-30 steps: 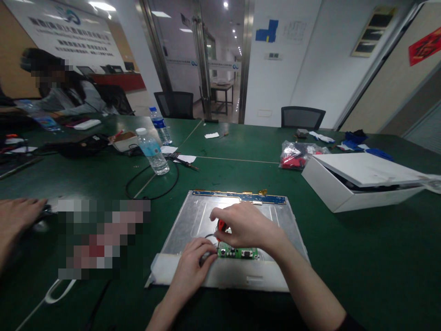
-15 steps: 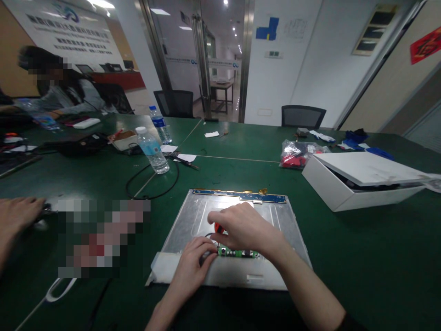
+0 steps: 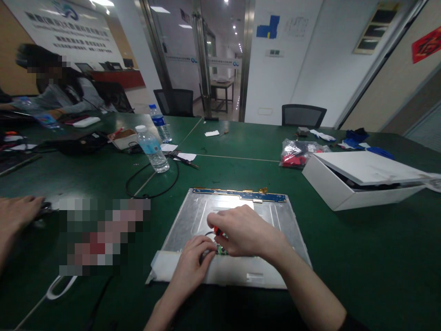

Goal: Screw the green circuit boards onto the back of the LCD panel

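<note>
A flat metal display panel [image 3: 292, 234] lies on the green table, with a blue circuit strip [image 3: 237, 195] along its far edge. Near its front edge a small green circuit board [image 3: 221, 250] is mostly covered by my hands. My right hand [image 3: 237, 230] is closed around a red and black screwdriver [image 3: 217, 231], whose tip is hidden, over the board. My left hand [image 3: 196, 257] rests at the board's left end with thumb and fingers drawn together; what they pinch is too small to make out.
A white box [image 3: 344, 193] and a plastic bag [image 3: 298, 154] lie at the right. Two water bottles [image 3: 153, 149] and a looped black cable [image 3: 127, 184] are at the left. Another person's hand [image 3: 20, 211] rests at the left edge; a seated person is farther back.
My right hand has turned slightly and lowered over the board, so less of the green board shows. My left hand has hardly moved.
</note>
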A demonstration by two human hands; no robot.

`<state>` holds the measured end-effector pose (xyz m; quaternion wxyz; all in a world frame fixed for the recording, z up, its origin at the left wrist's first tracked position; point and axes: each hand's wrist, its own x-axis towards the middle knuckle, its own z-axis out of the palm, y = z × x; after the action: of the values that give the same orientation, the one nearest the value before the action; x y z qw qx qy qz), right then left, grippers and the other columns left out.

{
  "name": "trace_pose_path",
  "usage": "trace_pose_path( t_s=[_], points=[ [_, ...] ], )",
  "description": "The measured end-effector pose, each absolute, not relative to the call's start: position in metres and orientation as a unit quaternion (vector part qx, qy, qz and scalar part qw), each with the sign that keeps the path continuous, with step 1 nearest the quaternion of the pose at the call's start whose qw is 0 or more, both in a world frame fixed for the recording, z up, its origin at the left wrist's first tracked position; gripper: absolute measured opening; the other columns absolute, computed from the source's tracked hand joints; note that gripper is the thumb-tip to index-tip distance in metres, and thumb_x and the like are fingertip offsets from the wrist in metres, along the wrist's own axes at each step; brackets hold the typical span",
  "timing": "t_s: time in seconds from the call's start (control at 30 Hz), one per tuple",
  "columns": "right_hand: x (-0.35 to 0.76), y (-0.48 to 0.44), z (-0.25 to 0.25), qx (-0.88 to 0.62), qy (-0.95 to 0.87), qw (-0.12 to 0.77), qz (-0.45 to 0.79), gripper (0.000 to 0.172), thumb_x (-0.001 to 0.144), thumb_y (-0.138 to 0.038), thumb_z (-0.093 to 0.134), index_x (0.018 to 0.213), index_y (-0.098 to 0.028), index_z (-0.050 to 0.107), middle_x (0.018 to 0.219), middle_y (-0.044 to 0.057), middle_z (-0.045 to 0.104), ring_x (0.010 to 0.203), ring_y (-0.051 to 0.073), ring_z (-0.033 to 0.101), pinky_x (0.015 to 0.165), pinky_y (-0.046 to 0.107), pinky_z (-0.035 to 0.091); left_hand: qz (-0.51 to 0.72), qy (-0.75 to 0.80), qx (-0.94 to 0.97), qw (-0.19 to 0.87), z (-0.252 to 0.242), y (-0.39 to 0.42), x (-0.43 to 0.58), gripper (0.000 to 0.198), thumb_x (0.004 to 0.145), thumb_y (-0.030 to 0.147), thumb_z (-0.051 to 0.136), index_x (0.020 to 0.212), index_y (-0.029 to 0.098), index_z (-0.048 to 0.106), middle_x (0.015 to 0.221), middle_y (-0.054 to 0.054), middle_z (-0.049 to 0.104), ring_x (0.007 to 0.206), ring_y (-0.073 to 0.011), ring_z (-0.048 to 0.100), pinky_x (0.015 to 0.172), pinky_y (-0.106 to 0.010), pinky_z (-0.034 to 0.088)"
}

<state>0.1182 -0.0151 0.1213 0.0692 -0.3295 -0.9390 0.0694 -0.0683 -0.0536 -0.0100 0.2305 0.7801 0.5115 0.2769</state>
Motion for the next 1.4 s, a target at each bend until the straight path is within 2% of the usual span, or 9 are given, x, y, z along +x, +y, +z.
trace_pose_path(
  t_s=[0.13, 0.33, 0.57, 0.67, 0.8, 1.03, 1.13, 1.27, 1.4],
  points=[
    [0.1156, -0.0151, 0.1192, -0.34, -0.936, 0.069, 0.053, 0.01, 0.085, -0.026, 0.052, 0.092, -0.019, 0.055, 0.079, 0.002, 0.068, 0.063, 0.015, 0.058, 0.048, 0.028, 0.019, 0.28, 0.515, 0.777, 0.23, -0.0112, -0.0542, -0.0686, 0.017, 0.082, 0.022, 0.052, 0.078, 0.021, 0.068, 0.09, -0.006, 0.067, 0.089, -0.0245, 0.06, 0.081, -0.037, 0.047],
    [0.1154, -0.015, 0.1184, -0.357, -0.93, 0.064, 0.056, 0.022, 0.087, -0.039, 0.053, 0.09, -0.018, 0.057, 0.079, 0.003, 0.07, 0.063, 0.015, 0.059, 0.05, 0.028, 0.022, 0.301, 0.51, 0.774, 0.225, -0.0159, -0.0537, -0.0691, 0.017, 0.082, 0.026, 0.053, 0.077, 0.021, 0.069, 0.089, -0.006, 0.068, 0.088, -0.0245, 0.061, 0.081, -0.037, 0.048],
    [0.1177, -0.0188, 0.1234, -0.327, -0.937, 0.098, 0.073, 0.014, 0.078, -0.024, 0.053, 0.09, -0.016, 0.054, 0.084, 0.004, 0.067, 0.063, 0.014, 0.055, 0.047, 0.028, 0.021, 0.304, 0.507, 0.773, 0.23, -0.0103, -0.0531, -0.0678, 0.018, 0.081, 0.026, 0.051, 0.078, 0.021, 0.069, 0.087, -0.007, 0.068, 0.086, -0.0246, 0.061, 0.079, -0.037, 0.049],
    [0.1156, -0.0179, 0.1212, -0.336, -0.935, 0.092, 0.066, 0.013, 0.084, -0.028, 0.052, 0.091, -0.017, 0.055, 0.079, 0.003, 0.068, 0.062, 0.014, 0.056, 0.048, 0.028, 0.019, 0.296, 0.515, 0.771, 0.23, -0.0099, -0.0536, -0.0676, 0.018, 0.08, 0.026, 0.052, 0.076, 0.021, 0.069, 0.088, -0.007, 0.068, 0.087, -0.0249, 0.061, 0.08, -0.037, 0.049],
    [0.1142, -0.0175, 0.1205, -0.364, -0.928, 0.067, 0.045, 0.028, 0.091, -0.041, 0.047, 0.082, -0.018, 0.059, 0.07, 0.003, 0.068, 0.058, 0.015, 0.057, 0.048, 0.029, 0.018, 0.293, 0.518, 0.77, 0.229, -0.0107, -0.0543, -0.0673, 0.018, 0.08, 0.025, 0.053, 0.075, 0.021, 0.069, 0.088, -0.006, 0.069, 0.088, -0.0251, 0.061, 0.081, -0.038, 0.048],
    [0.1185, -0.0181, 0.1239, -0.334, -0.935, 0.095, 0.072, 0.014, 0.078, -0.026, 0.055, 0.088, -0.017, 0.055, 0.082, 0.003, 0.067, 0.062, 0.014, 0.056, 0.047, 0.028, 0.02, 0.297, 0.513, 0.77, 0.236, -0.0092, -0.0533, -0.0668, 0.019, 0.081, 0.025, 0.051, 0.078, 0.02, 0.069, 0.087, -0.007, 0.068, 0.086, -0.0245, 0.061, 0.079, -0.037, 0.048],
    [0.1173, -0.016, 0.1211, -0.345, -0.932, 0.086, 0.065, 0.013, 0.083, -0.028, 0.053, 0.09, -0.017, 0.055, 0.079, 0.003, 0.068, 0.061, 0.015, 0.056, 0.048, 0.028, 0.02, 0.295, 0.513, 0.773, 0.231, -0.0122, -0.0531, -0.0677, 0.018, 0.081, 0.026, 0.052, 0.078, 0.021, 0.069, 0.088, -0.006, 0.068, 0.086, -0.0241, 0.061, 0.08, -0.037, 0.048],
    [0.1147, -0.0147, 0.1184, -0.377, -0.923, 0.061, 0.04, 0.025, 0.091, -0.04, 0.048, 0.087, -0.018, 0.059, 0.07, 0.004, 0.068, 0.058, 0.015, 0.056, 0.048, 0.028, 0.017, 0.295, 0.513, 0.775, 0.222, -0.0167, -0.0531, -0.0687, 0.017, 0.081, 0.025, 0.053, 0.076, 0.022, 0.07, 0.088, -0.005, 0.068, 0.087, -0.024, 0.061, 0.081, -0.036, 0.048],
    [0.1169, -0.0169, 0.121, -0.356, -0.93, 0.067, 0.058, 0.02, 0.086, -0.036, 0.052, 0.086, -0.018, 0.059, 0.075, 0.004, 0.068, 0.061, 0.015, 0.057, 0.048, 0.028, 0.019, 0.302, 0.508, 0.774, 0.227, -0.0146, -0.0528, -0.0682, 0.019, 0.082, 0.026, 0.052, 0.077, 0.021, 0.069, 0.088, -0.006, 0.068, 0.086, -0.0238, 0.061, 0.079, -0.036, 0.048]
  ],
)
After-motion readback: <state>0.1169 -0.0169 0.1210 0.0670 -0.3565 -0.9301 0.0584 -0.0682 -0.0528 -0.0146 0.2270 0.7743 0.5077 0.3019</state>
